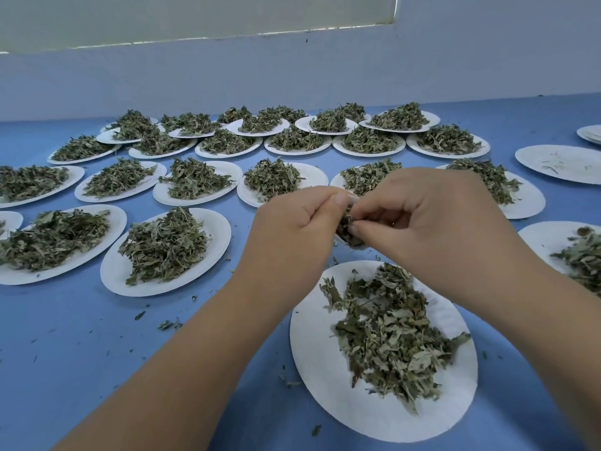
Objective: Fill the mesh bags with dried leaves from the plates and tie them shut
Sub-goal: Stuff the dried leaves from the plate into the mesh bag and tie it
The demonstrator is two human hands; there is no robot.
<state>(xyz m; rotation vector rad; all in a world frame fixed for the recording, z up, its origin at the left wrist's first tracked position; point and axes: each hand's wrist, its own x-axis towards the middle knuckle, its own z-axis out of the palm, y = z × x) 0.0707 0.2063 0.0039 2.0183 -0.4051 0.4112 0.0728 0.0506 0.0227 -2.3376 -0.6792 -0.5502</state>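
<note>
A small mesh bag (347,230) partly filled with dried leaves hangs between my two hands, mostly hidden by my fingers. My left hand (292,229) pinches its top edge from the left with thumb and curled fingers. My right hand (432,219) pinches the bag from the right, fingertips pressed into the leaves at its mouth. Directly below the bag lies a white paper plate (328,385) with a loose pile of dried leaves (390,333) on it.
Several white plates heaped with dried leaves (166,245) cover the blue table (81,336) to the left and behind. An almost empty plate (559,164) and a stack of plates (590,134) sit far right. Leaf crumbs scatter the table. A pale wall (292,70) stands behind.
</note>
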